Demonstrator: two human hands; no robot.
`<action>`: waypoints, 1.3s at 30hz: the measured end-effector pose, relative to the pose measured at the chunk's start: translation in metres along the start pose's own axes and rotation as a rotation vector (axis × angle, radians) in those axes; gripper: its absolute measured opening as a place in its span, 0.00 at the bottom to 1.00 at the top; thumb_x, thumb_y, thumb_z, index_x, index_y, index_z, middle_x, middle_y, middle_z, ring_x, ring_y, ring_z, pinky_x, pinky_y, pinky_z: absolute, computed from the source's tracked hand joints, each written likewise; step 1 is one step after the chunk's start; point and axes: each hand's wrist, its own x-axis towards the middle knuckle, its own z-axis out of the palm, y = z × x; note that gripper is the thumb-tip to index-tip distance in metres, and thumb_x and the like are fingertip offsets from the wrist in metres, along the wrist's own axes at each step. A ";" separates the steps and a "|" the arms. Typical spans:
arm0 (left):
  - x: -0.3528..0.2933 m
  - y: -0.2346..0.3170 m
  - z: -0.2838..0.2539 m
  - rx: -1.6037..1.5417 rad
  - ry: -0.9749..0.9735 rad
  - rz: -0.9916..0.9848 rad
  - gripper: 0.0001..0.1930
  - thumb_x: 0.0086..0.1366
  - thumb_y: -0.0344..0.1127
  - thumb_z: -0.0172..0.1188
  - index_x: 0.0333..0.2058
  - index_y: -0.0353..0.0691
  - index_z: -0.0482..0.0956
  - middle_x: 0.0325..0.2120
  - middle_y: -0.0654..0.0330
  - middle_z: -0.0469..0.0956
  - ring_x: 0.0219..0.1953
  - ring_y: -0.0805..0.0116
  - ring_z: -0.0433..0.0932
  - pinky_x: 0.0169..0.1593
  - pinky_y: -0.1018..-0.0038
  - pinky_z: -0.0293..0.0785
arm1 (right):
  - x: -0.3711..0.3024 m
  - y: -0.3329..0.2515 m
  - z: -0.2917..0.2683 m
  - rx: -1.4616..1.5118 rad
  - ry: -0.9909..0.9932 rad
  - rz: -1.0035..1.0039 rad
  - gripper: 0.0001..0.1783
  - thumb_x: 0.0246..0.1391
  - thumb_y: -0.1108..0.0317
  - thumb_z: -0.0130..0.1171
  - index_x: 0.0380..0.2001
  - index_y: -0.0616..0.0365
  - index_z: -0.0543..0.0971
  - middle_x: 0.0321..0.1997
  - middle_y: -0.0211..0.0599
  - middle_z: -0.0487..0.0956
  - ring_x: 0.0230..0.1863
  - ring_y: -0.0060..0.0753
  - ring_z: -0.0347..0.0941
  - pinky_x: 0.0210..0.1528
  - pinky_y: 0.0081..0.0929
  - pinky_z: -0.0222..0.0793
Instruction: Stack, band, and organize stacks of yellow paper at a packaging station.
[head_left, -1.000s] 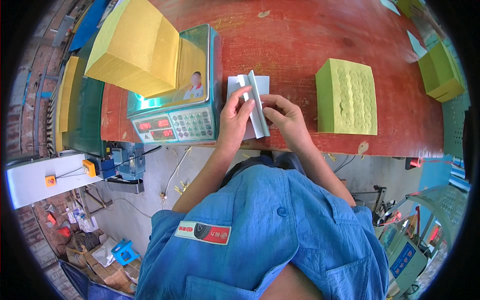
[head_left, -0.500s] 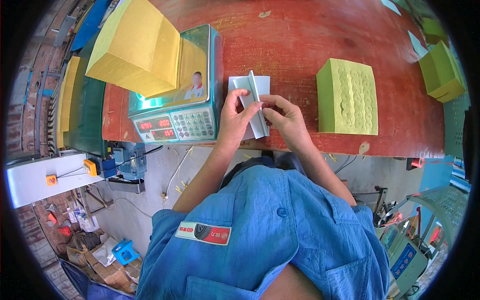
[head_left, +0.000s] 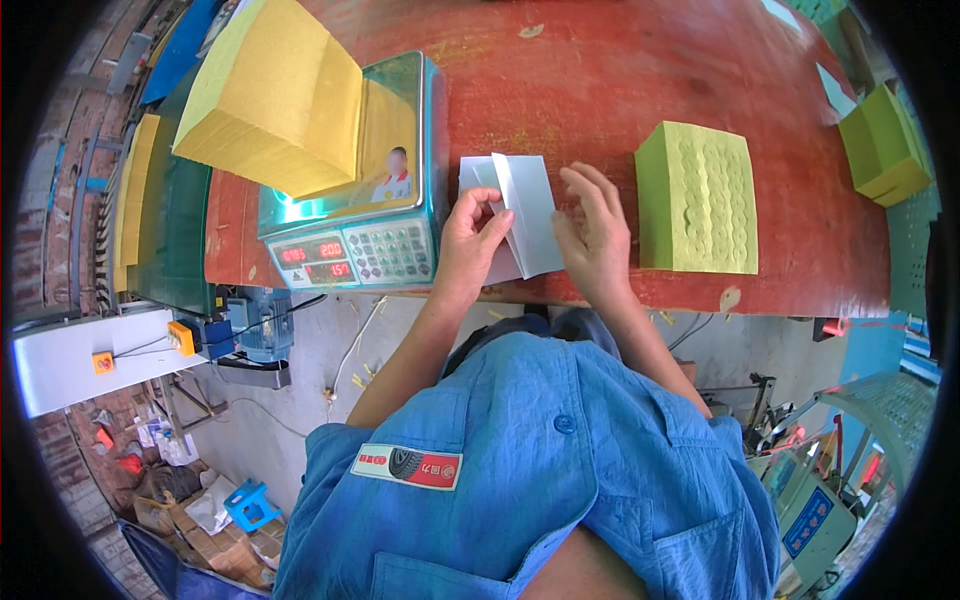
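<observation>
Near the front edge of the table lies a small pile of white paper sheets (head_left: 535,215), with one upper sheet partly lifted. My left hand (head_left: 468,240) pinches the left part of that lifted sheet between thumb and fingers. To the right of the pile my right hand (head_left: 602,235) is apart from the paper, its fingers spread and holding nothing. A block of yellow paper (head_left: 270,95) rests on the digital scale (head_left: 435,140) at the left. Beyond my right hand stands another yellow paper block (head_left: 695,200) with rows of round punched marks.
The red table (head_left: 560,85) spans the area ahead. Another yellow block (head_left: 885,145) sits at the far right. On the floor at lower left are a small blue stool (head_left: 250,505) and cardboard. A machine with a mesh guard (head_left: 885,410) stands at lower right.
My right hand has let go of the white paper and moved right, its fingers opening. The raised edge of the sheet has fallen flatter, while my left hand still pinches it.
</observation>
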 end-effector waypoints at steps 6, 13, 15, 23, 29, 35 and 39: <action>0.000 -0.002 0.001 0.086 -0.004 0.045 0.10 0.65 0.29 0.58 0.45 0.37 0.72 0.33 0.66 0.72 0.35 0.80 0.69 0.41 0.81 0.68 | -0.014 -0.003 0.006 0.162 -0.290 0.206 0.18 0.52 0.71 0.61 0.45 0.67 0.75 0.36 0.53 0.79 0.31 0.42 0.79 0.33 0.34 0.74; -0.003 -0.010 0.000 0.068 0.032 0.058 0.09 0.64 0.26 0.56 0.44 0.37 0.72 0.32 0.66 0.72 0.35 0.80 0.68 0.41 0.81 0.68 | -0.010 -0.001 0.009 0.112 -0.285 0.317 0.10 0.51 0.70 0.62 0.33 0.67 0.76 0.26 0.51 0.79 0.26 0.41 0.78 0.30 0.34 0.72; -0.002 -0.017 0.000 0.088 0.048 0.087 0.11 0.64 0.25 0.56 0.45 0.37 0.71 0.32 0.65 0.72 0.35 0.80 0.69 0.40 0.81 0.68 | -0.008 0.004 0.011 0.117 -0.305 0.325 0.09 0.51 0.70 0.62 0.29 0.66 0.76 0.24 0.51 0.78 0.25 0.40 0.77 0.30 0.34 0.72; -0.001 -0.011 0.012 0.035 0.174 0.139 0.28 0.61 0.26 0.59 0.59 0.34 0.61 0.37 0.59 0.75 0.38 0.74 0.74 0.44 0.75 0.72 | -0.011 0.012 0.019 0.088 -0.193 0.330 0.08 0.51 0.73 0.61 0.25 0.66 0.73 0.22 0.50 0.76 0.23 0.39 0.74 0.27 0.36 0.69; -0.010 -0.005 -0.001 -0.057 0.113 -0.044 0.09 0.64 0.33 0.57 0.38 0.34 0.79 0.30 0.67 0.74 0.31 0.81 0.68 0.33 0.81 0.64 | -0.037 0.029 0.046 0.042 -0.196 -0.065 0.07 0.43 0.70 0.58 0.19 0.56 0.70 0.21 0.42 0.71 0.23 0.45 0.71 0.27 0.39 0.69; -0.051 0.094 0.021 0.179 0.022 0.316 0.18 0.62 0.31 0.52 0.49 0.28 0.73 0.42 0.55 0.76 0.45 0.70 0.74 0.51 0.70 0.70 | -0.007 -0.055 -0.099 0.236 -0.013 -0.247 0.09 0.46 0.75 0.63 0.24 0.59 0.70 0.23 0.40 0.71 0.23 0.44 0.72 0.24 0.35 0.68; -0.037 0.166 0.059 0.120 -0.420 0.295 0.17 0.54 0.27 0.54 0.43 0.29 0.77 0.38 0.57 0.79 0.43 0.71 0.76 0.51 0.71 0.69 | -0.003 -0.026 -0.213 0.200 0.226 -0.086 0.06 0.50 0.76 0.62 0.30 0.60 0.75 0.26 0.41 0.74 0.26 0.39 0.75 0.29 0.30 0.70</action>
